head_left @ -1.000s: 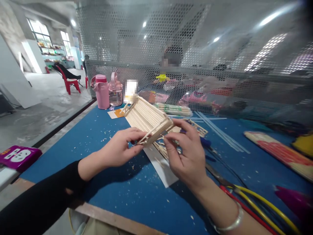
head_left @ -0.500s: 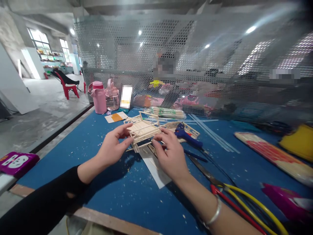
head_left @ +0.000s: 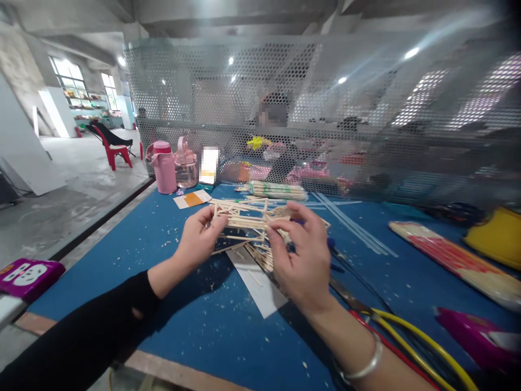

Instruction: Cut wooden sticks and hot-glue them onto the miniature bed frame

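Note:
Between my hands is a small frame model built of thin wooden sticks, held above the blue table. My left hand pinches its left end between thumb and fingers. On the right end, the thumb and fingertips of my right hand close on a corner post. Loose wooden sticks lie on a white paper below the model. Behind my right hand a blue glue gun is mostly hidden, as is a further stick piece.
Large shears with red and yellow handles lie at the right. A bagged stick bundle and pink bottles stand near the perforated screen. Clear glue sticks and a long stick pack lie rightward. A purple box sits left.
The stick model has been turned in my hands, its slatted top now seen nearly edge-on. My right hand has moved right and opened its outer fingers upward.

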Available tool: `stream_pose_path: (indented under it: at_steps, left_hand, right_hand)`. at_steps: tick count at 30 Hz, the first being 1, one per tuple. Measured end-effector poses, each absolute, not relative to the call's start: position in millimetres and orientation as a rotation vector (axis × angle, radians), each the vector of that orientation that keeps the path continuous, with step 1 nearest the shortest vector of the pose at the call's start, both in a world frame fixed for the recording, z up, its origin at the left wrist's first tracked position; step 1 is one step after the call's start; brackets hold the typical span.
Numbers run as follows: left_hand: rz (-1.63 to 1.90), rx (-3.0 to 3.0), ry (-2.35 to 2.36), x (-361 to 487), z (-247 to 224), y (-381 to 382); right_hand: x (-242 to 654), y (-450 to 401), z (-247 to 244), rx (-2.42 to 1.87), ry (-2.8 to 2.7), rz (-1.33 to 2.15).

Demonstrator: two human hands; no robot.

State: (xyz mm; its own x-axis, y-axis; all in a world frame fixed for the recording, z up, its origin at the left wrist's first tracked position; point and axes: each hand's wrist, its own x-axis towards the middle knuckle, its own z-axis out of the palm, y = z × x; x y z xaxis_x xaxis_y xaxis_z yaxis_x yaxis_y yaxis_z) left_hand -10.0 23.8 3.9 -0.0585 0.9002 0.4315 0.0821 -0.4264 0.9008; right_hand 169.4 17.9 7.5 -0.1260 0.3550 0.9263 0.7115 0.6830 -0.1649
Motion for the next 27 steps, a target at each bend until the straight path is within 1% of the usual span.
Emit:
stream_pose_path:
  at_steps: [3, 6, 16, 22, 27]
  left_hand:
    - [1.562, 1.560, 0.972, -9, 1, 7]
    - [1.518, 1.552, 0.906, -4, -3, -9]
    - [1.480, 1.376, 0.840, -2, -1, -13]
    - [1.458, 1.371, 0.848, -2, 0, -15]
    - [1.444, 1.381, 0.836, -2, 0, -15]
  right_hand:
    - [164, 3, 14, -0.733, -1.777, -0.513]
    - [154, -7, 15, -0.699, -1.821, -0.492]
    - [140, -7, 15, -0.799, -1.807, -0.332]
    - [142, -10, 21, -0.800, -1.856, -0.478]
    - [145, -8, 23, -0.828, -1.873, -0.457]
